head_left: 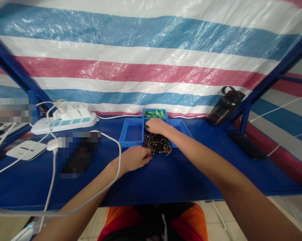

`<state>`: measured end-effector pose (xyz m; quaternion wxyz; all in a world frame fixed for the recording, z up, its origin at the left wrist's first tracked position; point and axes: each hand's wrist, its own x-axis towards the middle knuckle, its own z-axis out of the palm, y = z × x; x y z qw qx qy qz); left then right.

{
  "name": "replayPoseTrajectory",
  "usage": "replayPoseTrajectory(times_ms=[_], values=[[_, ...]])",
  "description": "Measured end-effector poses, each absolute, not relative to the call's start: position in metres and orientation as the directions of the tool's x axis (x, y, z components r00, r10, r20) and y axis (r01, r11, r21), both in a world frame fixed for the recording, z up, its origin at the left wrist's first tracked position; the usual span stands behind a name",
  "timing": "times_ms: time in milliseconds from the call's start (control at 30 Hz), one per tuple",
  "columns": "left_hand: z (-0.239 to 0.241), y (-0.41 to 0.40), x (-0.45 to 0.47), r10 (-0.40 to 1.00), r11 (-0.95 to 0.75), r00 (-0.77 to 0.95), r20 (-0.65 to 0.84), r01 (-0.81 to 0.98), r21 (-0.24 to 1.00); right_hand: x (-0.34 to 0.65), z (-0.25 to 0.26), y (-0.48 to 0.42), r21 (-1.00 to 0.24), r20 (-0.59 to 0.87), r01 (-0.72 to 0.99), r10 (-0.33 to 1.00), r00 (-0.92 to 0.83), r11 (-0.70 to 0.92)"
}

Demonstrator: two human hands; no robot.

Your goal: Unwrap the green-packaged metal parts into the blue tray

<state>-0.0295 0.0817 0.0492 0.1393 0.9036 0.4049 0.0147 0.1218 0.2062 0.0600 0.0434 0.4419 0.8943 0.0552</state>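
A heap of small dark pieces with brass-coloured ends (158, 144), perhaps screws, lies on the blue table between two blue bins. My left hand (138, 158) rests at the heap's near left edge, fingers curled together; what they hold, if anything, is hidden. Over the far side of the heap reaches my right hand (156, 126), its fingers bent in a pinch beside the left bin, with something dark and too small to name at the tips. The left blue bin (131, 144) stands beside both hands. My right forearm partly covers the right blue bin (181, 125).
Behind the heap, a small blue bin (154, 109) holds green packets (156, 114). A white power strip (65, 124) with plugs and cables is at the left. A white cable (119, 150) crosses my left forearm. A dark bottle (225, 106) and black phone-like slab (247, 146) are right.
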Motion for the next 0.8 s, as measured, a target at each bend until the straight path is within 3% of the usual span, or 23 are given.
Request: replayPoseTrajectory(times_ms=[100,200,400,700,800], values=[[0.049,0.082,-0.029,0.73,-0.629,0.676,-0.101,0.722,0.288,0.127,0.068,0.203,0.143,0.039,0.795,0.799,-0.6,0.59],[0.048,0.082,-0.029,0.733,-0.622,0.672,-0.105,0.725,0.296,0.142,0.078,0.192,0.102,0.204,0.813,0.788,-0.582,0.574],[0.043,0.08,-0.027,0.709,-0.678,0.705,-0.01,0.686,0.264,0.192,0.075,0.149,-0.137,0.46,0.871,0.809,-0.366,0.472],[0.03,0.065,-0.004,0.559,-0.81,0.825,0.08,0.523,0.267,0.228,0.042,0.122,-0.499,0.383,0.779,0.903,-0.195,0.38],[0.031,0.062,0.0,0.526,-0.832,0.843,0.111,0.483,0.274,0.229,0.046,0.122,-0.521,0.345,0.78,0.922,-0.178,0.346]])
